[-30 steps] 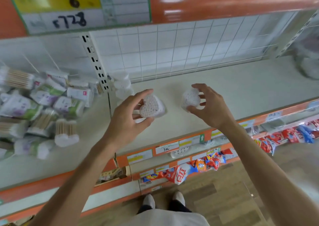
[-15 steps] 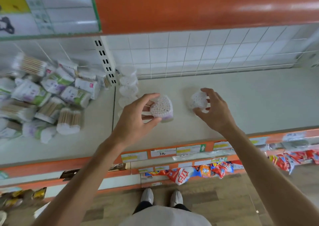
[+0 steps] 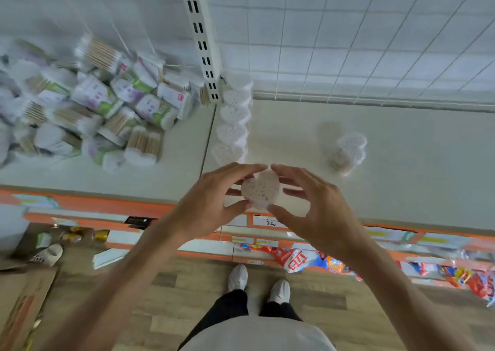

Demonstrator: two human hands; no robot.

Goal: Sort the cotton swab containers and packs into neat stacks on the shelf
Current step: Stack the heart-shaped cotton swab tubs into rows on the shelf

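A heart-shaped cotton swab container (image 3: 262, 189) is held between both hands above the shelf's front edge. My left hand (image 3: 211, 203) grips its left side with curled fingers and thumb. My right hand (image 3: 313, 208) cups its right side, fingertips on its top and thumb beneath. A second heart-shaped container (image 3: 348, 151) stands alone on the pale shelf (image 3: 415, 168) to the right. A row of several heart-shaped containers (image 3: 233, 125) runs from the back wall toward me by the shelf joint. A loose heap of bagged swab packs (image 3: 88, 109) lies on the left shelf section.
A slotted upright post (image 3: 201, 37) and a white wire grid (image 3: 348, 42) back the shelf. Orange price rails (image 3: 107, 206) line its front edge. Snack bags (image 3: 302, 259) sit on lower shelves. A cardboard box (image 3: 24, 297) and someone's shoe (image 3: 49, 254) are on the floor at left.
My right hand let go of the second container, which now stands on the shelf, and came over to the container in my left hand. The view tilted downward.
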